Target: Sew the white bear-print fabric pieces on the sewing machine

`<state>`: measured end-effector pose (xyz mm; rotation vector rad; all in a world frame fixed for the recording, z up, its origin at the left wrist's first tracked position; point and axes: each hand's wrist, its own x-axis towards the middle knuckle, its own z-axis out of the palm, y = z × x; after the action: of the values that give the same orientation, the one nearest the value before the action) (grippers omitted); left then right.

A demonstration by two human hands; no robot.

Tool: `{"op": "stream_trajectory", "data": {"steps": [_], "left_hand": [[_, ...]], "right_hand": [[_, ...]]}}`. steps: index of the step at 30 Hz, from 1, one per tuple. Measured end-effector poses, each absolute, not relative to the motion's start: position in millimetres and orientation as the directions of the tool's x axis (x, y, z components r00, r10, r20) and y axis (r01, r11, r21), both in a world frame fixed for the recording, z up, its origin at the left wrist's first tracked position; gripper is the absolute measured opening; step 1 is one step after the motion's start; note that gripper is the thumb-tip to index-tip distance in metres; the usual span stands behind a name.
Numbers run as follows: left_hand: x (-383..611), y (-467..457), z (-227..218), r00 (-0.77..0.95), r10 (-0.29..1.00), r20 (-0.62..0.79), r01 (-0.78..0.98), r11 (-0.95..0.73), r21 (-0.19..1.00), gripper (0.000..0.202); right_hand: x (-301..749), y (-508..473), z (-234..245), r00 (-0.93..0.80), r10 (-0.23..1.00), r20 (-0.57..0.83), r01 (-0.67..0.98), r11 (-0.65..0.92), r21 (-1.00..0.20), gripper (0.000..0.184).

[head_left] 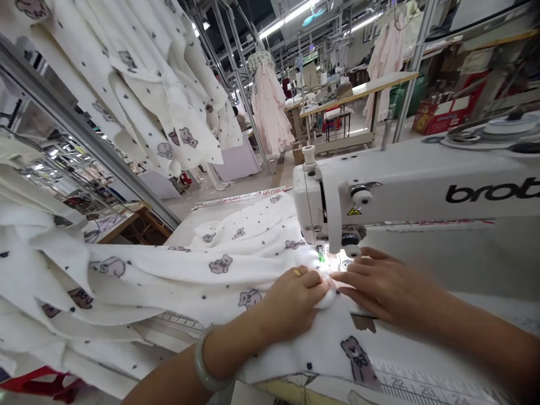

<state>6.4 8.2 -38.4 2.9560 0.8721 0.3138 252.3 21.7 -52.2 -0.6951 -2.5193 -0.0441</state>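
White fabric with a bear print [270, 264] lies across the bed of a white sewing machine [405, 180], bunched up near the lit needle area. My left hand [295, 301], with a ring and a bangle, has its fingers curled and closed on the fabric just in front of the needle. On the right, my right hand [379, 284] reaches in with fingers stretched out, its tips at the fabric's edge beside the presser foot. The exact contact under the fingertips is blurred by the bright lamp.
More bear-print fabric [46, 292] hangs in a pile at the left, and further pieces [169, 84] hang overhead. A measuring tape strip [413, 388] runs along the table's front edge. Pink garments [270, 107], a wooden table [358, 93] and a red box [441, 115] stand behind.
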Motion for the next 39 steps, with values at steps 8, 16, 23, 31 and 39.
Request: {"op": "stream_trajectory", "data": {"steps": [8,16,23,31,39], "left_hand": [[4,25,-46,0.865,0.471,0.175,0.471,-0.881,0.043,0.036],[0,59,-43,0.877,0.455,0.157,0.449,-0.891,0.071,0.047],[-5,72,-43,0.890,0.407,0.206,0.400,-0.913,0.077,0.032],[-1,36,-28,0.821,0.558,0.122,0.570,-0.814,-0.114,0.039],[-13,-14,-12,0.706,0.590,0.392,0.700,-0.664,-0.262,0.030]], "right_hand": [[243,21,-55,-0.724,0.473,0.502,0.506,0.859,-0.081,0.029],[246,27,-70,-0.650,0.512,0.561,0.609,0.793,-0.018,0.031],[247,22,-57,-0.687,0.493,0.534,0.548,0.834,-0.064,0.033],[237,2,-47,-0.859,0.329,0.393,0.295,0.944,-0.145,0.026],[233,-6,-32,-0.864,0.288,0.412,0.190,0.946,-0.264,0.035]]}}
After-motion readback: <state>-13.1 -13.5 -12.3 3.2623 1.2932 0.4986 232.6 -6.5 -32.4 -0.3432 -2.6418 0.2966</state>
